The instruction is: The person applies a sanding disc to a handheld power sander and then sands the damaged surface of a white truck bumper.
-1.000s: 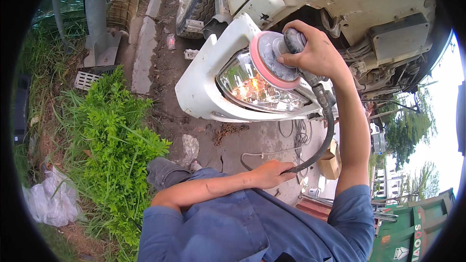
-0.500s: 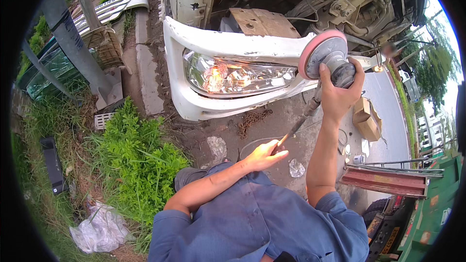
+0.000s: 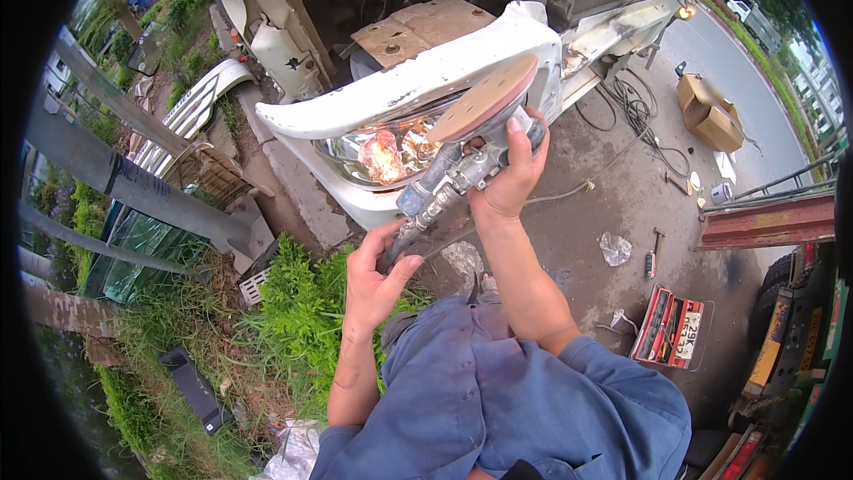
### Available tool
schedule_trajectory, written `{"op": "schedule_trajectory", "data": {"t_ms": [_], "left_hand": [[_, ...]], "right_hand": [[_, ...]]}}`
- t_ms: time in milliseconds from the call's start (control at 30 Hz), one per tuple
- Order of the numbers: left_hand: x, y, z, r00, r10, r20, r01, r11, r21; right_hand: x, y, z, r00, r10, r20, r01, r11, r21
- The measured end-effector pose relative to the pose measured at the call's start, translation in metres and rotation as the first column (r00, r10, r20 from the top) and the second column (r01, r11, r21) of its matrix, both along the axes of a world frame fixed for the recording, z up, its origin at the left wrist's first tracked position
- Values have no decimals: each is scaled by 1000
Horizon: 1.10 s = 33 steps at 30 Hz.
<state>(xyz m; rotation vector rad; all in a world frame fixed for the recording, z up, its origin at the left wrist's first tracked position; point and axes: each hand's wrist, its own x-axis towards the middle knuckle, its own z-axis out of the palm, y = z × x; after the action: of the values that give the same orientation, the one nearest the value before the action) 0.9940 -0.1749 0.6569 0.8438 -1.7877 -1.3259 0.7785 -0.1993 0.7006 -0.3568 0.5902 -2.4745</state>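
My right hand (image 3: pixel 510 180) grips the body of an air sander (image 3: pixel 475 167), thumb up beside its head. The sander's round sanding disc (image 3: pixel 490 100), pinkish-tan with small holes, is turned up and faces the vehicle. My left hand (image 3: pixel 371 274) is closed round the dark hose end of the sander's handle. Behind the tool is a white bumper (image 3: pixel 391 80) with scuffed, chipped edges. Set in it, a clear headlight (image 3: pixel 378 158) glints orange, partly covered by the sander. I cannot tell whether the disc touches the bumper.
Coiled hose (image 3: pixel 638 116) lies on the pavement beyond the bumper. To the right are a cardboard box (image 3: pixel 708 116), a hammer (image 3: pixel 653 253), a red toolbox (image 3: pixel 656 324) and a reddish steel beam (image 3: pixel 769 220). Grey poles (image 3: pixel 147 187) and green plants (image 3: pixel 302 320) stand on the left.
The sander has come down and left from the bumper's right end, and its disc has tipped to show its face. My left hand, earlier at the hose, now holds the handle end.
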Motion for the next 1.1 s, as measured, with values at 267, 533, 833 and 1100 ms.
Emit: {"op": "schedule_trajectory", "data": {"t_ms": [267,533,833,1100], "left_hand": [[-94,-10,-49,978,92,-186,-60,983,172],[-170,13,-68,949,20,-315,112,911,396],[-192,-12,-55,886,97,-453,83,929,360],[-136,-20,-59,949,270,-164,-262,963,70]], "right_hand": [[-18,-24,23,553,-272,-788,539,837,90],[-35,-15,39,63,-57,-996,687,727,2],[-45,-34,58,29,-140,-990,660,746,-86],[-16,-32,46,33,-274,-961,596,778,-201]]}}
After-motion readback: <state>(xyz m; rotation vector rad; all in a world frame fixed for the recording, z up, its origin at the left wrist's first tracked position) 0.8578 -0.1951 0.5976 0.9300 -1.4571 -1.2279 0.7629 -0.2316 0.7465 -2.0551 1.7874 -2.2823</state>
